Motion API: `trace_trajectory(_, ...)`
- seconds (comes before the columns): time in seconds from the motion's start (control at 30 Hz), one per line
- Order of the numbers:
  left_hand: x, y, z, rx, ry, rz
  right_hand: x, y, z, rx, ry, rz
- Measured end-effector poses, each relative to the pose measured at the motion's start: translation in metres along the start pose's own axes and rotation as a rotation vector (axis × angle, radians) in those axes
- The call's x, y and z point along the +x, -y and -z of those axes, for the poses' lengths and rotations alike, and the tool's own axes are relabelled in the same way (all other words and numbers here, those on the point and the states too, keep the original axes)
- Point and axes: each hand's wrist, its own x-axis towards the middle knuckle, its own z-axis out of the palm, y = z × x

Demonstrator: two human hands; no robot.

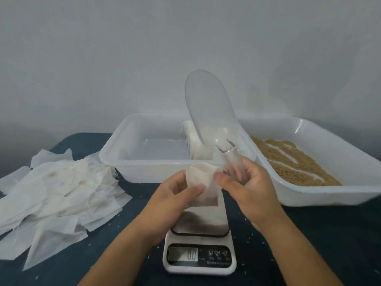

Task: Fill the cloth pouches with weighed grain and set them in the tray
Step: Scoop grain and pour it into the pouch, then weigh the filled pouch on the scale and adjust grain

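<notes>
My left hand (175, 195) pinches a white cloth pouch (203, 182) above the steel platform of a small kitchen scale (199, 256). My right hand (247, 186) grips the handle of a clear plastic scoop (208, 108), bowl pointing up and looking empty, while its fingertips touch the pouch's right edge. Behind the hands stands a white tray (115, 157) with a few filled pouches (193, 145) leaning at its right side. Another white tray (350, 182) at the right holds brown grain (288, 159).
A loose heap of flat white pouches (55, 193) covers the left of the dark blue table (309, 244). Stray grains lie scattered around the scale. A plain wall stands close behind both trays.
</notes>
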Motion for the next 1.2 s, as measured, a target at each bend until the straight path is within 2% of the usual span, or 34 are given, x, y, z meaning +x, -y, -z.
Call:
trace_trajectory(0.13, 0.001, 0.001, 0.0, 0.074, -0.145, 0.008, 0.002, -0.004, 0.003, -0.037, 0.0, -0.022)
trace_trajectory(0.43, 0.002, 0.004, 0.005, 0.394, -0.216, -0.043, 0.005, -0.014, 0.007, -0.118, 0.019, -0.045)
trace_trajectory(0.7, 0.003, 0.004, 0.011, 0.351, -0.218, -0.027, 0.007, -0.025, 0.008, -0.113, 0.076, -0.066)
trace_trajectory(0.83, 0.006, 0.011, 0.016, 0.476, -0.274, -0.032, 0.007, -0.033, 0.01, -0.333, 0.154, -0.084)
trace_trajectory(0.97, 0.009, 0.018, 0.023, 0.616, -0.361, -0.001, 0.006, -0.036, 0.009, -0.461, 0.099, -0.03)
trace_trajectory(1.07, 0.011, 0.021, 0.028, 0.713, -0.424, 0.012, 0.007, -0.036, 0.009, -0.474, 0.021, -0.012)
trace_trajectory(1.2, 0.013, 0.022, 0.035, 0.728, -0.503, 0.036, 0.008, -0.036, 0.01, -0.45, -0.098, 0.003)
